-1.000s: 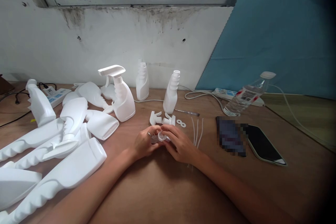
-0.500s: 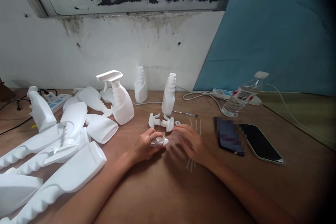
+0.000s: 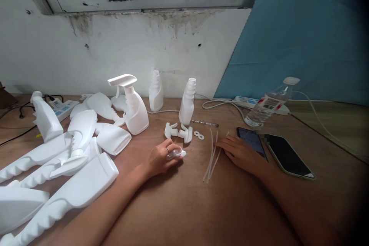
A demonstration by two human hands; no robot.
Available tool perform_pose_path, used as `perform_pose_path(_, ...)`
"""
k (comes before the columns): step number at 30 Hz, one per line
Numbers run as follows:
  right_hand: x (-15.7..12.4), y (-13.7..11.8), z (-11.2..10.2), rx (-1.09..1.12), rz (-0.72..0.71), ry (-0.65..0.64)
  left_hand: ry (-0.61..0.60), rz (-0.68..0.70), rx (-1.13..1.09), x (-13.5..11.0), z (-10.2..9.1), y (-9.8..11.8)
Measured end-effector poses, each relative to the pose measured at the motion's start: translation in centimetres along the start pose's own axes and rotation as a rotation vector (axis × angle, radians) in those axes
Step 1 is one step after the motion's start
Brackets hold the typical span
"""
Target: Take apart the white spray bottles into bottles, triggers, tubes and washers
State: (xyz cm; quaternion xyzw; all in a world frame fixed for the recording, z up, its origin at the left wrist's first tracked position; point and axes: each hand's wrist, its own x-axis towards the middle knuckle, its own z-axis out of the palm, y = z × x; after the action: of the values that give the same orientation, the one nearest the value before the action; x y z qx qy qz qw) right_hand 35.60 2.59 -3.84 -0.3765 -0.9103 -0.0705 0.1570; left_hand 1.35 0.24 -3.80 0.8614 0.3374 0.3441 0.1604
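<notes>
My left hand (image 3: pixel 161 157) rests on the wooden table (image 3: pixel 184 207), curled round a small white spray-head part (image 3: pixel 176 153). My right hand (image 3: pixel 240 153) lies flat with fingers stretched out, its fingertips at the ends of thin white dip tubes (image 3: pixel 211 155) lying on the table. Just beyond my left hand lie two white trigger heads (image 3: pixel 178 131) and two small white washers (image 3: pixel 198 135). An open white bottle (image 3: pixel 186 102) stands behind them.
Several white spray bottles (image 3: pixel 72 153) lie piled at the left, one with a trigger fitted (image 3: pixel 133 105) standing upright. Two phones (image 3: pixel 276 152) lie at the right, a water bottle (image 3: pixel 269 103) leans behind them. Power strips and cables run along the wall. A screwdriver (image 3: pixel 206 123) lies mid-table.
My right hand has let go of the spray-head part and moved right to the dip tubes, where it now lies flat. My left hand keeps the part.
</notes>
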Motion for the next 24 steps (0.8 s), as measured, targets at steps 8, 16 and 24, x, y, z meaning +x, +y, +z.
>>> perform_pose_path(8,0.2,-0.4,-1.0,0.000,0.076,-0.060,-0.005,-0.163,-0.178,0.0,-0.1,0.2)
perform_pose_path(16,0.7,-1.6,-1.2,0.036,0.058,-0.113,-0.024,-0.173,-0.234,0.1,-0.1,0.1)
perform_pose_path(24,0.8,-2.9,-2.1,0.123,0.118,-0.206,-0.028,-0.176,-0.230,0.2,-0.3,0.3)
